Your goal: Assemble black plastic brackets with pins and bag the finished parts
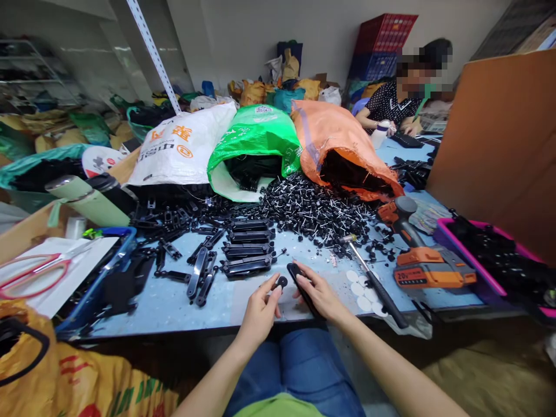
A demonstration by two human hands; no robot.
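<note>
Between the thumb and fingers of my left hand is a small black knob with a round head. My right hand grips a long black plastic arm, tilted near the table's front edge. The two parts are a little apart. Just beyond my hands lies a stack of similar black arms, side by side. More loose black arms rest to its left. A heap of black knobs with metal pins spreads behind, below the bags.
A hammer and an orange cordless drill lie at the right, by white discs. Beyond stand white, green and orange sacks. Red scissors are at the left. A co-worker sits at the back right.
</note>
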